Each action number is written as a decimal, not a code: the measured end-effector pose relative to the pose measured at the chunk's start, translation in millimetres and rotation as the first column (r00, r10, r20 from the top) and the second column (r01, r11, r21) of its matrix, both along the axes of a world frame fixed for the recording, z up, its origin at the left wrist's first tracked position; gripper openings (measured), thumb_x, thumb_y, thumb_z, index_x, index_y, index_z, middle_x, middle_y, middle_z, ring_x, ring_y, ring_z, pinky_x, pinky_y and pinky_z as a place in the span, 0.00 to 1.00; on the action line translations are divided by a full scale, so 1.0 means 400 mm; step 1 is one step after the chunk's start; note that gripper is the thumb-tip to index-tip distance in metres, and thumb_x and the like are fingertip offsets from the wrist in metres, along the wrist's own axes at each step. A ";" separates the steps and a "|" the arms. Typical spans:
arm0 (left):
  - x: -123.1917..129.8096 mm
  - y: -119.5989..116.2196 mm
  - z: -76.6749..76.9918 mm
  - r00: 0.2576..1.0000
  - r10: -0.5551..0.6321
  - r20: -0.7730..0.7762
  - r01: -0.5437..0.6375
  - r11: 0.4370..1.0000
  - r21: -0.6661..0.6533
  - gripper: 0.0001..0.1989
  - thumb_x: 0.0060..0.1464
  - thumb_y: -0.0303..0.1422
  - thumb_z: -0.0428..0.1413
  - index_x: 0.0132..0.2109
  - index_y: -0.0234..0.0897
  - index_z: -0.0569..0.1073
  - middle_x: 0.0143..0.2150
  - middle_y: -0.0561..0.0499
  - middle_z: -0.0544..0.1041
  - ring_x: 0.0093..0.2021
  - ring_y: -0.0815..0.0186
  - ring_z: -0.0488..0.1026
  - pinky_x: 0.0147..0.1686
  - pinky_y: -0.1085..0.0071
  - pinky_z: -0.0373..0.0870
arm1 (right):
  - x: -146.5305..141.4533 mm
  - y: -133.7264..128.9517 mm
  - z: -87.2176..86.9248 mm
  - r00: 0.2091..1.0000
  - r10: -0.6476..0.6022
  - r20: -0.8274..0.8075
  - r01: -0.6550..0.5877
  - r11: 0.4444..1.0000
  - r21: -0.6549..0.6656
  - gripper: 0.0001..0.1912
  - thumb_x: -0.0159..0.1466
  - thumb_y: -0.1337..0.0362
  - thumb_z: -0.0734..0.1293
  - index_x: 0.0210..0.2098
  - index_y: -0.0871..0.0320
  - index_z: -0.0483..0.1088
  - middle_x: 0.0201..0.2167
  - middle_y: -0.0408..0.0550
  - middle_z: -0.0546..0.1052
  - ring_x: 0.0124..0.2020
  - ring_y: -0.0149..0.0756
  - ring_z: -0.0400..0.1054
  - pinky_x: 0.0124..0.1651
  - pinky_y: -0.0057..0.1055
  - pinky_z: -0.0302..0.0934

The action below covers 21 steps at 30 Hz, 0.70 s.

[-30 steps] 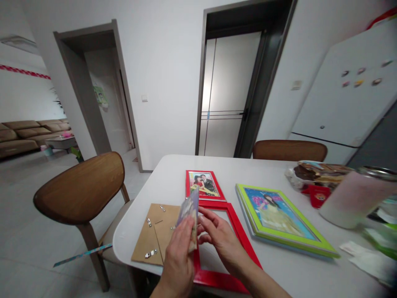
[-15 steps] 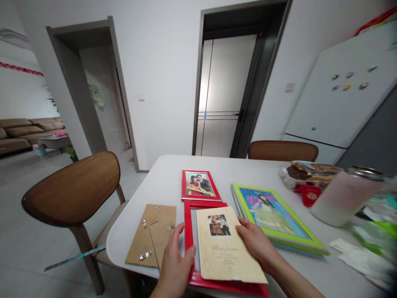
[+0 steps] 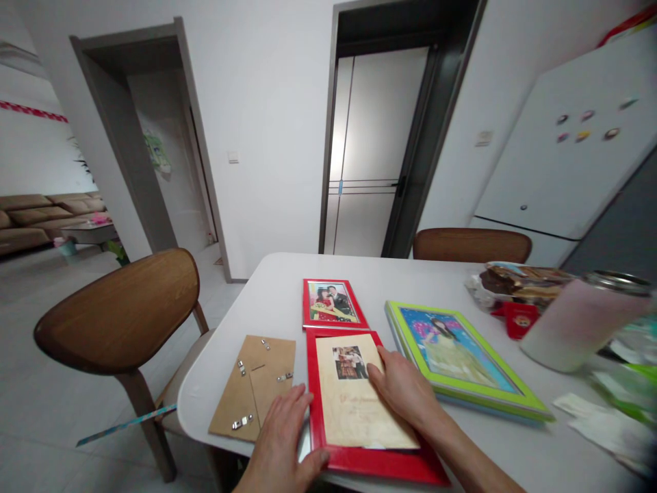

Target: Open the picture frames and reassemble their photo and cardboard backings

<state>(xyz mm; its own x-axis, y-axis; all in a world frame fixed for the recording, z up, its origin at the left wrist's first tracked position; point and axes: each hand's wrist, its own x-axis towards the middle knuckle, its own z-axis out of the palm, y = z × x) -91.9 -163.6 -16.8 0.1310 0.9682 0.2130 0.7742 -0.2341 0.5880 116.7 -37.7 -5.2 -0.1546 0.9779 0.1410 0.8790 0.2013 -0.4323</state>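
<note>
A cream printed photo card [image 3: 354, 411] with a small picture near its top lies within the red picture frame [image 3: 390, 465] on the table. My right hand [image 3: 403, 387] grips the card's right edge, thumb on its face; some fingertips are hidden. Along the frame's left side, my left hand [image 3: 282, 438] has its fingers stretched out and its thumb touching the lower left corner. Partly under the left hand is a brown backing board [image 3: 241, 383] with metal clips and a stand flap. Beyond the frame lies a smaller red framed photo [image 3: 333, 305].
A green framed picture [image 3: 462, 349] lies to the right, stacked on another flat piece. Farther right stand a pink-white tumbler [image 3: 580, 325], a snack bag [image 3: 518, 284] and crumpled tissue [image 3: 600, 424]. Wooden chairs [image 3: 118, 308] are at the table's left and far sides.
The card has shifted left and settled down into the red frame, moved by my right hand. My left hand has lowered slightly, its thumb now at the frame's lower corner.
</note>
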 end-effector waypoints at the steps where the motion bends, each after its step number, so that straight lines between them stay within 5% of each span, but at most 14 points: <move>1: -0.020 -0.006 0.002 1.000 0.011 -0.025 -0.010 1.000 0.006 0.30 0.43 0.34 0.55 0.55 0.36 0.59 0.57 0.38 0.58 0.57 0.53 0.54 0.53 0.51 0.50 | -0.001 -0.003 0.001 0.997 -0.029 0.065 0.027 0.999 0.026 0.17 0.56 0.60 0.55 0.39 0.63 0.66 0.32 0.57 0.72 0.33 0.42 0.66 0.35 0.35 0.56; 4: -0.101 -0.027 0.000 0.982 0.115 -0.149 -0.120 0.992 -0.027 0.36 0.37 0.35 0.59 0.56 0.39 0.57 0.59 0.40 0.54 0.58 0.51 0.50 0.54 0.48 0.45 | -0.025 -0.029 0.009 0.998 0.025 0.061 -0.032 0.993 0.116 0.19 0.56 0.60 0.56 0.43 0.63 0.64 0.38 0.57 0.69 0.39 0.42 0.63 0.40 0.36 0.55; 8: -0.200 -0.050 -0.018 0.913 0.283 -0.294 -0.313 0.948 -0.057 0.36 0.32 0.32 0.60 0.53 0.36 0.62 0.58 0.40 0.56 0.58 0.50 0.50 0.54 0.50 0.47 | -0.134 -0.120 0.020 0.928 0.361 -0.090 -0.349 0.929 0.120 0.19 0.56 0.61 0.58 0.46 0.60 0.64 0.43 0.54 0.68 0.44 0.41 0.59 0.48 0.36 0.51; 14: -0.247 -0.054 -0.049 0.932 0.293 -0.214 -0.275 0.955 0.107 0.25 0.33 0.28 0.59 0.45 0.39 0.70 0.50 0.43 0.69 0.50 0.53 0.64 0.49 0.58 0.62 | -0.313 -0.232 -0.001 0.847 0.524 -0.086 -0.523 0.851 0.042 0.32 0.45 0.56 0.67 0.49 0.55 0.60 0.43 0.53 0.66 0.45 0.48 0.56 0.48 0.47 0.47; 17: -0.240 -0.051 -0.048 0.939 0.294 -0.179 -0.267 0.951 0.156 0.24 0.34 0.30 0.60 0.44 0.39 0.70 0.46 0.44 0.72 0.46 0.54 0.68 0.46 0.59 0.66 | -0.310 -0.236 0.001 0.820 0.528 -0.221 -0.536 0.844 0.027 0.31 0.44 0.65 0.65 0.49 0.56 0.60 0.44 0.53 0.64 0.45 0.44 0.57 0.47 0.41 0.52; 21: -0.169 -0.045 -0.040 0.962 0.220 -0.162 -0.178 0.954 0.241 0.23 0.41 0.31 0.58 0.47 0.40 0.67 0.52 0.44 0.66 0.52 0.56 0.63 0.48 0.59 0.63 | -0.212 -0.223 0.035 0.744 0.531 -0.407 -0.526 0.840 0.134 0.29 0.47 0.72 0.60 0.50 0.58 0.59 0.45 0.52 0.64 0.47 0.37 0.58 0.50 0.33 0.53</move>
